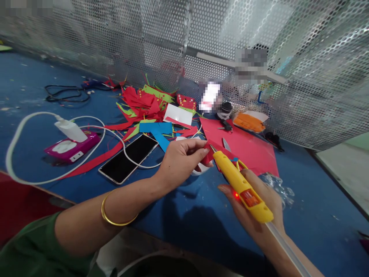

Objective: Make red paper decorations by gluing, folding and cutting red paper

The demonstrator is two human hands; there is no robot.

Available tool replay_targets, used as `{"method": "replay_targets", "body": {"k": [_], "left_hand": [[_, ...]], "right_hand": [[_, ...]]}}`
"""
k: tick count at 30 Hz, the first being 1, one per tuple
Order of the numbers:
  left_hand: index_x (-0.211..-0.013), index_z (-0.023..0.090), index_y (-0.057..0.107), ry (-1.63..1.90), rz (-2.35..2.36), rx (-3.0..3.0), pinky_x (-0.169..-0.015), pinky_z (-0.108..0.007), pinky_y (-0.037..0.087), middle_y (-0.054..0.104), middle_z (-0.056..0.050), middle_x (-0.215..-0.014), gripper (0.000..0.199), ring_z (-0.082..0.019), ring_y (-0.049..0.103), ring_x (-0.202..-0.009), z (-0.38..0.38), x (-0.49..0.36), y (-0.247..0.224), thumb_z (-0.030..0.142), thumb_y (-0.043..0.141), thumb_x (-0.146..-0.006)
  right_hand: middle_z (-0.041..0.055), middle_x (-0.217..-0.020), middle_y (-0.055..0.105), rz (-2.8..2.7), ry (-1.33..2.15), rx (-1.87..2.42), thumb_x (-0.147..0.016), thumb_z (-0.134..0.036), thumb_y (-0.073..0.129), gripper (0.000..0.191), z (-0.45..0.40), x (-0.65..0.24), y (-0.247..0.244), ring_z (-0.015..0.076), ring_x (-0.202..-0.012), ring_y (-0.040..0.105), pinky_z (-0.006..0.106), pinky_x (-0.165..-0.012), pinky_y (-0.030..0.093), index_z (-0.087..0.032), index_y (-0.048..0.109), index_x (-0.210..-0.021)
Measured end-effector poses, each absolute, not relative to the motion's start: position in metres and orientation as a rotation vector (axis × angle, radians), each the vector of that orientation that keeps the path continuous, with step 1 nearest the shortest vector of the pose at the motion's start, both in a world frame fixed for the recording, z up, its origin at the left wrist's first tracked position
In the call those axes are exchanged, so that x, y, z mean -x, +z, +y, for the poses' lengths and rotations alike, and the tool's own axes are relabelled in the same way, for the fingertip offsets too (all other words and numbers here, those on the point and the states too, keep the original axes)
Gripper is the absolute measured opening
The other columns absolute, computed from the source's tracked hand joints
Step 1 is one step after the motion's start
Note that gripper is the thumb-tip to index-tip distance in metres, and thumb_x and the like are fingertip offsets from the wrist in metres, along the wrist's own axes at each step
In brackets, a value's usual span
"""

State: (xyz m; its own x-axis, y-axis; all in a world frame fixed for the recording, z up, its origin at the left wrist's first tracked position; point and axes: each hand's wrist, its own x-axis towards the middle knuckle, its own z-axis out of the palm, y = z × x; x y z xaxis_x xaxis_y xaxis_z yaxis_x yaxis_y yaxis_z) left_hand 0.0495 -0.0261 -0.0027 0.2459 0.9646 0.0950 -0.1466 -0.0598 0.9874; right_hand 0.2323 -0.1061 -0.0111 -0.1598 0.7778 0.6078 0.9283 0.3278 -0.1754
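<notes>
My right hand (259,200) is wrapped round a yellow glue gun (230,173), with a clear glue stick (285,246) running out of its back end and a red light lit on its side. The metal nozzle points up and left at a small piece of red paper (208,154). My left hand (181,161) pinches that red paper between thumb and fingers, close to the nozzle. Whether the nozzle touches the paper I cannot tell. Below my left fingers a white round object (198,169) is mostly hidden.
A black-screened phone (129,157) lies left of my hands, crossed by a white cable. Further left is a purple power strip (72,147) with a white plug. Behind are paper scraps (144,104). Scissors (226,144) and keys (226,126) rest around red sheets (245,142), before a perforated metal screen (161,38).
</notes>
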Motion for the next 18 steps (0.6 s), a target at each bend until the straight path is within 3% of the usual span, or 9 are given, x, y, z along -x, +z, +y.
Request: {"method": "replay_targets", "body": {"k": [8,18], "left_hand": [[-0.096,0.016,0.079,1.133,0.904,-1.282,-0.048,-0.017,0.053,0.074,-0.002,-0.075,0.018,-0.013,0.071,-0.062,-0.0265,-0.0494,-0.0012,0.023,0.069,-0.082],[-0.100,0.015,0.078,1.131,0.878,-1.258,-0.048,-0.018,0.053,0.072,-0.001,-0.067,0.023,-0.015,0.071,-0.063,-0.0263,-0.0499,-0.0024,0.026,0.070,-0.082]], "right_hand": [[-0.0036,-0.054,0.059,-1.981,-0.322,1.573,-0.090,-0.060,0.060,0.038,-0.1042,-0.2345,-0.0143,0.0150,-0.042,0.058,0.023,-0.041,0.035,-0.024,0.051,-0.079],[-0.0029,-0.057,0.059,-1.904,-0.255,1.567,-0.090,-0.057,0.060,0.036,-0.1067,-0.2336,-0.0132,0.0142,-0.046,0.056,0.024,-0.046,0.037,-0.024,0.053,-0.079]]}}
